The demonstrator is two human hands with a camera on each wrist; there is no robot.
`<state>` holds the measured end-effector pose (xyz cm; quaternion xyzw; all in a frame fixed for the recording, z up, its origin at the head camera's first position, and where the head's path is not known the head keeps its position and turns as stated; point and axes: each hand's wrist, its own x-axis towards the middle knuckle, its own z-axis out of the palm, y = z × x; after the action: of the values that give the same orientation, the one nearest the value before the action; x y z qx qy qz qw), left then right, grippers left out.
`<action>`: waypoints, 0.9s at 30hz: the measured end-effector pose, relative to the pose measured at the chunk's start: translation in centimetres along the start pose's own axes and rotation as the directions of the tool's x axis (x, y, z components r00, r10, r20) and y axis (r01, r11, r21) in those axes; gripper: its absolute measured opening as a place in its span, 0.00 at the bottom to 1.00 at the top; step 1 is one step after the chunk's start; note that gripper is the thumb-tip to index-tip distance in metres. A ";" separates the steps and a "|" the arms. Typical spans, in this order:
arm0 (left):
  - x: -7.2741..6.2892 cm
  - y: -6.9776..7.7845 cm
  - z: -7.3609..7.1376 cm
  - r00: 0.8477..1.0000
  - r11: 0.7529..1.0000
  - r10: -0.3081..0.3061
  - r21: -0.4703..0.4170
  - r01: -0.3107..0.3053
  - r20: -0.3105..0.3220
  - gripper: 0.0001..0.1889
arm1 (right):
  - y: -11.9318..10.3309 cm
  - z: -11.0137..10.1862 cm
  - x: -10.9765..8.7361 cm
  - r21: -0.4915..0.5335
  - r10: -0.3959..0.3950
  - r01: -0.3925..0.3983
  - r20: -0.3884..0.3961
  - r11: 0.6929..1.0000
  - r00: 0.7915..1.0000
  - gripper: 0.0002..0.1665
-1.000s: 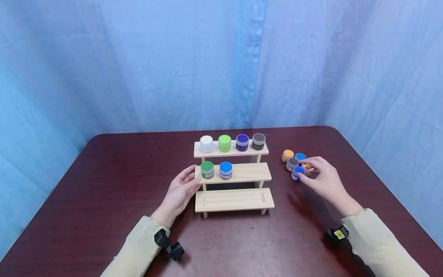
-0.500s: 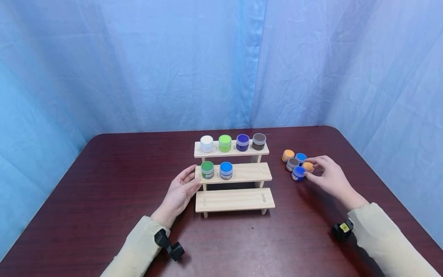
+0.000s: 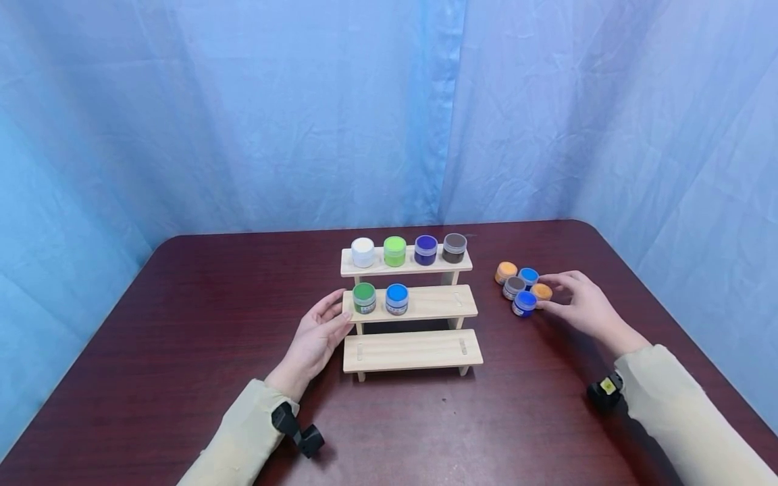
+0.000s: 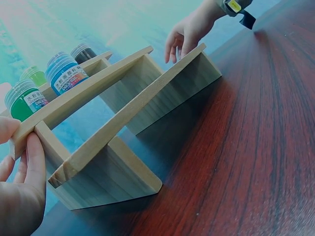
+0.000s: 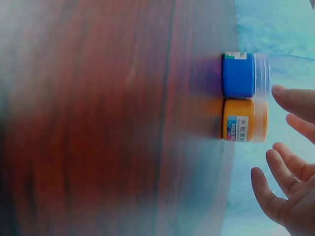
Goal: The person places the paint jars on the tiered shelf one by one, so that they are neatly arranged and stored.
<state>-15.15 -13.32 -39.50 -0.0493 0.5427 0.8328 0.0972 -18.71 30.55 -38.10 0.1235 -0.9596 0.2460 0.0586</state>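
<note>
My left hand (image 3: 317,334) pinches the left end of the middle tier of a three-tier wooden stand (image 3: 413,351), thumb above and fingers beneath it. That tier holds a green paint jar (image 3: 364,298) and a blue paint jar (image 3: 397,300). My right hand (image 3: 583,307) hovers at the right of a cluster of jars, its fingers spread apart. Nearest to it are an orange paint jar (image 3: 541,292) and a dark blue paint jar (image 3: 524,304). In the right wrist view, thumb and fingers stand apart beside the orange jar (image 5: 238,121), gripping nothing.
White (image 3: 362,252), light green (image 3: 394,251), purple (image 3: 426,250) and dark brown jars (image 3: 454,248) line the top tier. The cluster also has another orange jar (image 3: 506,273), a brown jar (image 3: 514,287) and a blue jar (image 3: 529,279). Blue curtains (image 3: 304,121) hang behind the table (image 3: 231,297).
My right hand has drawn back to the right from over the dark blue jar, baring the rear orange jar. My left hand keeps its hold on the stand.
</note>
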 end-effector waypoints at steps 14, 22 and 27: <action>0.0 0.0 0.0 1.000 1.000 -0.003 0.006 0.003 -0.001 0.30 | 0.6 0.0 1.0 -0.037 0.027 -0.024 0.097 0.999 0.995 0.29; 0.0 0.1 0.0 1.000 1.000 -0.008 0.003 0.008 0.004 0.30 | 0.9 0.0 1.4 -0.038 0.027 -0.023 0.123 0.999 0.992 0.27; 0.0 0.1 0.0 1.000 1.000 -0.008 0.001 0.008 0.003 0.30 | 0.9 0.1 1.5 -0.033 0.023 -0.019 0.126 0.999 0.992 0.26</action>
<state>-15.14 -13.37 -39.41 -0.0501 0.5428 0.8322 0.1014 -20.40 30.97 -38.39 0.1280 -0.9664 0.2229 -0.0030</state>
